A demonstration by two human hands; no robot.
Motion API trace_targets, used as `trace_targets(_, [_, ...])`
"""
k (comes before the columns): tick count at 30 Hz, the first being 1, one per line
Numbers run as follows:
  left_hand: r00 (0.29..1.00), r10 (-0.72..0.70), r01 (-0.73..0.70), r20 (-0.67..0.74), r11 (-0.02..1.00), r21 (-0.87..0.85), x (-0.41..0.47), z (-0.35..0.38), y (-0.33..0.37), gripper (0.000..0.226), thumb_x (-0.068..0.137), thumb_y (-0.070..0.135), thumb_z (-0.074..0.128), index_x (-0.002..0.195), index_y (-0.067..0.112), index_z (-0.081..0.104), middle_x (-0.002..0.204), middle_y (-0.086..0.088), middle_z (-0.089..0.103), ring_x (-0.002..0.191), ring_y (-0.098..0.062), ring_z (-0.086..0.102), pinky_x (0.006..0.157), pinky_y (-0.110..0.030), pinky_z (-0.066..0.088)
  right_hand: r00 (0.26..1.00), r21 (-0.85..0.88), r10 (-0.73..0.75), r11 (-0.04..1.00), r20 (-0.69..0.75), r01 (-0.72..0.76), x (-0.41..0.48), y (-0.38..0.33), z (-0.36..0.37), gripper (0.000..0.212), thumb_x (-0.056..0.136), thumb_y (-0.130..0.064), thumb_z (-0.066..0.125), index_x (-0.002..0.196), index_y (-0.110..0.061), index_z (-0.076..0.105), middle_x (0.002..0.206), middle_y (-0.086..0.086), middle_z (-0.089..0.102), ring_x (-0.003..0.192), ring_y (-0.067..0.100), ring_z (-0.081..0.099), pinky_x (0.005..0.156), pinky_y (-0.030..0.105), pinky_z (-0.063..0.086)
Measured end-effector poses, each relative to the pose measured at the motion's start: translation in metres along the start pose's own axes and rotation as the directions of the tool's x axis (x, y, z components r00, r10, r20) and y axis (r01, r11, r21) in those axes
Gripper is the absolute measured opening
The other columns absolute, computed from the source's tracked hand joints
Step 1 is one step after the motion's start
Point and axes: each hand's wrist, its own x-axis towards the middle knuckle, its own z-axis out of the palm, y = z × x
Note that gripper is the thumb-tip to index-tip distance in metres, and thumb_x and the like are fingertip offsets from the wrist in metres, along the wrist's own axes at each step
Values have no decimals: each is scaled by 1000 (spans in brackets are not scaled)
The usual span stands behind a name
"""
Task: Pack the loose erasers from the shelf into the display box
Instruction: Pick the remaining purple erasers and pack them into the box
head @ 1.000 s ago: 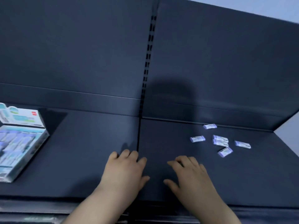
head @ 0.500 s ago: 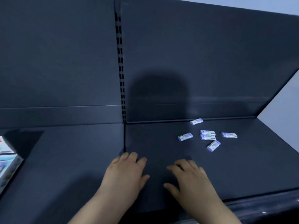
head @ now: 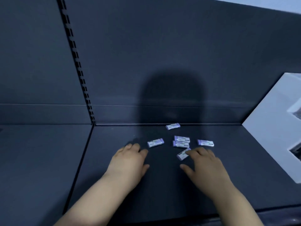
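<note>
Erasers point(head: 155, 142): small flat blocks in white printed sleeves with purple ends. Count: six, loose on the dark shelf point(head: 244, 168), in the right bay toward the back wall. Five lie with the long axis roughly left to right; two of these touch side by side. The sixth eraser point(head: 182, 155) lies diagonally, far end rightward. Left hand point(head: 130, 160): flat, fingers relaxed, holding nothing. Right hand point(head: 203, 163): spread, fingertips at the sixth eraser, no grip.

Lilac-and-white wrapped erasers point(head: 181, 143) lie on a dark navy shelf point(head: 48, 152). A white panel point(head: 268, 128) stands at its right edge.
</note>
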Motion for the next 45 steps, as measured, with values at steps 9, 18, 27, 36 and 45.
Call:
trace_targets(9, [984,-174,175,-19,985,14,55,25,24,54,96,22,45,146,20,25,143,-2,32,128,-22,33,104,-28,28,999,15,14,1000,31,-14,36,41,15,55,88,-58,45,130,-22,44,135,-1,44,126,20,37,99,32,39])
trace_targets(18, [951,-303,304,67,953,2,75,36,47,46,91,11,46,136,18,41,139,-6,39,124,-26,38,98,-29,33,998,67,3,998,62,-7,48,41,30,67,77,-72,47,123,-23,45,128,-3,44,125,19,37,95,33,36])
trace_targets(27, [954,-265,288,137,939,-190,40,15,64,35,100,40,33,127,23,46,116,-8,60,104,-28,58,83,-29,46,991,200,-120,974,65,105,47,48,28,46,78,-57,54,114,-29,48,115,-11,46,117,15,41,91,30,33])
trace_targets(36, [892,-326,328,313,944,48,41,16,56,24,94,21,41,105,11,59,104,-7,61,95,-24,59,70,-23,36,935,479,-346,835,77,270,29,54,23,51,75,-45,68,119,-44,41,109,-38,35,109,-3,37,100,19,29])
trace_targets(45, [951,-200,243,238,955,-169,31,19,45,53,90,33,57,139,28,39,135,-1,43,124,-22,44,95,-27,39,944,617,-325,755,57,223,24,56,26,59,72,-30,76,110,-54,38,114,-30,40,109,-11,36,88,-1,27])
